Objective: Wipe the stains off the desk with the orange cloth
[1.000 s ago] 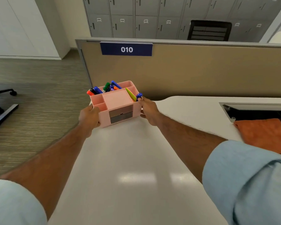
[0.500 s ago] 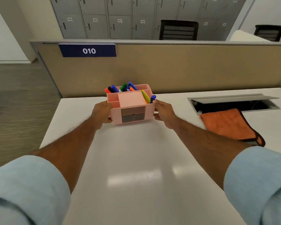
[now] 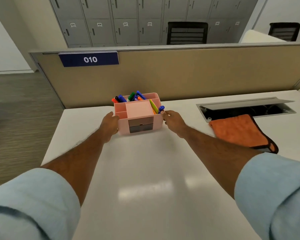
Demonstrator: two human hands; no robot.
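Both hands grip a pink organizer [image 3: 139, 116] at the far side of the white desk [image 3: 145, 179]: the left hand [image 3: 110, 125] clasps its left wall, the right hand [image 3: 173, 120] its right wall. Markers [image 3: 128, 97] stand in its far compartments. The orange cloth [image 3: 239, 131] lies flat to the right, untouched, just near of an open cable hatch [image 3: 246, 108]. Stains are hard to make out, perhaps because of glare.

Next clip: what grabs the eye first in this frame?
A pink plastic desk organiser full of coloured markers, far on the white desk, with the left hand and right hand on its two sides. To its right, an orange cloth with dark edging lies untouched beside the open cable hatch. Behind, a blue sign reading 010 hangs on the tan partition.
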